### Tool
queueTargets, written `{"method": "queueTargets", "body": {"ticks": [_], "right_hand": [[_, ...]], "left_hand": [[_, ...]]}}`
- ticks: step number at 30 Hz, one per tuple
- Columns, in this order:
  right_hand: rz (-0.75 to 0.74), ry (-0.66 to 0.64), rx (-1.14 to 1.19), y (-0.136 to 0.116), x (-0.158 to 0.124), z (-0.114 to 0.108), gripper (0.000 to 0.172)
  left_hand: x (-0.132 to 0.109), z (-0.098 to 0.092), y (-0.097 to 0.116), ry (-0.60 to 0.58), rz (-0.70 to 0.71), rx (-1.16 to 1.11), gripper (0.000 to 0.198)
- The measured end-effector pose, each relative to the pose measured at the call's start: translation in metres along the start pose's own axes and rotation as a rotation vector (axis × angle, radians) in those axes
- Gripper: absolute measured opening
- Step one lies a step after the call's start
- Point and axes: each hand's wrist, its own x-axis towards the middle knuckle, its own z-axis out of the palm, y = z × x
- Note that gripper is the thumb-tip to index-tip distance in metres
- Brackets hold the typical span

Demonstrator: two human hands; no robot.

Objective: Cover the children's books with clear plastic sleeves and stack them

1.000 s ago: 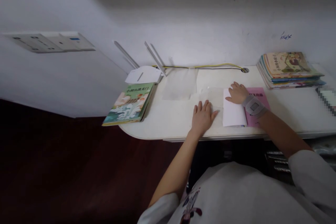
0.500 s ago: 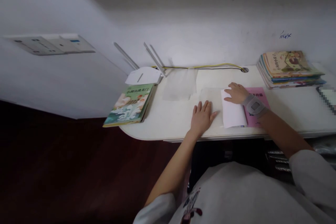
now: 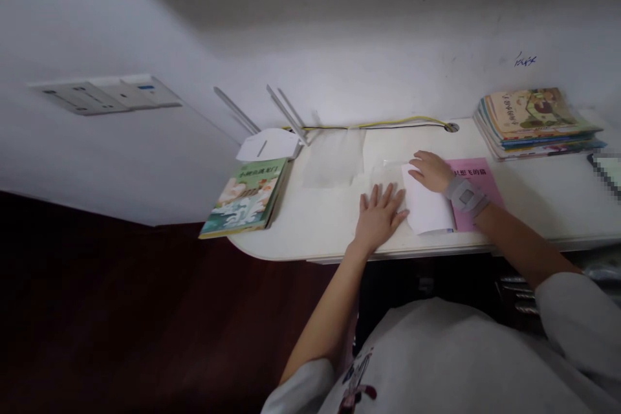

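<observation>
A thin pink book (image 3: 478, 191) lies on the white desk, with its cover or a page turned over to the left so that a white side (image 3: 427, 210) faces up. My right hand (image 3: 431, 171), with a grey band on its wrist, grips this white leaf near its upper left corner. Beneath the leaf and to its left spreads a clear plastic sheet (image 3: 385, 171), perhaps a book sleeve. Flat on that sheet, fingers spread, rests my left hand (image 3: 378, 223), close to the leaf's left edge.
Another translucent sheet (image 3: 334, 158) lies farther back. At the left, a green picture book (image 3: 247, 197) tops a small pile before a white router (image 3: 269, 144) with antennas. A book stack (image 3: 538, 119) stands back right. Cables run along the wall.
My right hand has shifted slightly left together with the white leaf, showing more of the pink side's title. The fingers of my left hand have spread wider.
</observation>
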Motion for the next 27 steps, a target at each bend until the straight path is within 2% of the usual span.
{"method": "queueTargets", "body": {"ticks": [2, 4, 6, 9, 12, 15, 18, 27], "right_hand": [[-0.01, 0.071, -0.019, -0.008, -0.01, -0.009, 0.034], [-0.04, 0.085, -0.029, -0.016, -0.03, -0.021, 0.034], [-0.108, 0.034, -0.026, -0.023, -0.056, -0.034, 0.042], [-0.311, -0.075, -0.011, -0.03, -0.096, -0.049, 0.053], [-0.418, -0.094, -0.054, -0.036, -0.119, -0.052, 0.041], [-0.412, -0.04, -0.12, -0.039, -0.125, -0.048, 0.031], [-0.428, -0.011, -0.182, -0.04, -0.124, -0.044, 0.028], [-0.441, -0.054, -0.253, -0.04, -0.127, -0.045, 0.029]], "left_hand": [[-0.001, -0.002, 0.001, -0.009, 0.036, -0.003, 0.055], [-0.001, -0.004, 0.001, -0.02, 0.042, -0.013, 0.055], [-0.002, -0.005, 0.001, -0.024, 0.043, -0.024, 0.057], [-0.001, -0.005, 0.0, -0.022, 0.045, -0.028, 0.06], [-0.001, -0.004, 0.0, -0.02, 0.04, -0.025, 0.063], [0.0, -0.004, 0.0, -0.028, 0.033, -0.022, 0.065], [0.0, -0.004, 0.001, -0.038, 0.026, -0.015, 0.065], [-0.001, -0.004, 0.0, -0.053, 0.021, -0.036, 0.065]]}}
